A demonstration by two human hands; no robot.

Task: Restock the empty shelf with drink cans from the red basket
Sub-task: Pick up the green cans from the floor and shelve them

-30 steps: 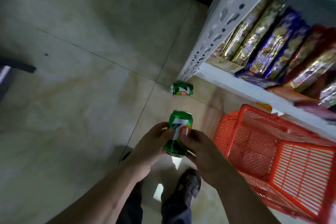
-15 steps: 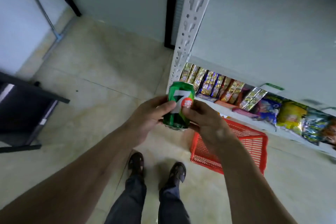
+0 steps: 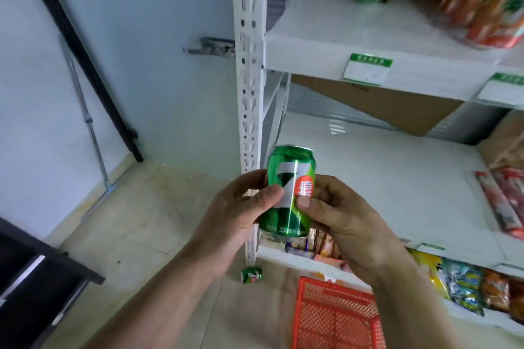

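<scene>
Both hands hold a green drink can (image 3: 289,193) upright in front of the shelf unit. My left hand (image 3: 241,207) grips its left side, thumb across the label. My right hand (image 3: 337,212) grips its right side, thumb on the red dot. Behind the can lies the white middle shelf (image 3: 382,178), bare on its left part. The red basket (image 3: 334,317) stands on the floor below; no cans show in the visible part. A second green can (image 3: 252,275) lies on the floor by the shelf post.
A white perforated post (image 3: 248,65) rises just left of the can. The upper shelf (image 3: 368,37) carries a green can and orange packs. Snack packets (image 3: 465,289) fill the bottom shelf, red packets (image 3: 502,201) lie at the middle shelf's right. Black furniture (image 3: 34,278) stands at left.
The view has swung up from the floor to the shelves. Both hands have lifted the can to the height of the middle shelf. The basket and the floor can now lie low in view.
</scene>
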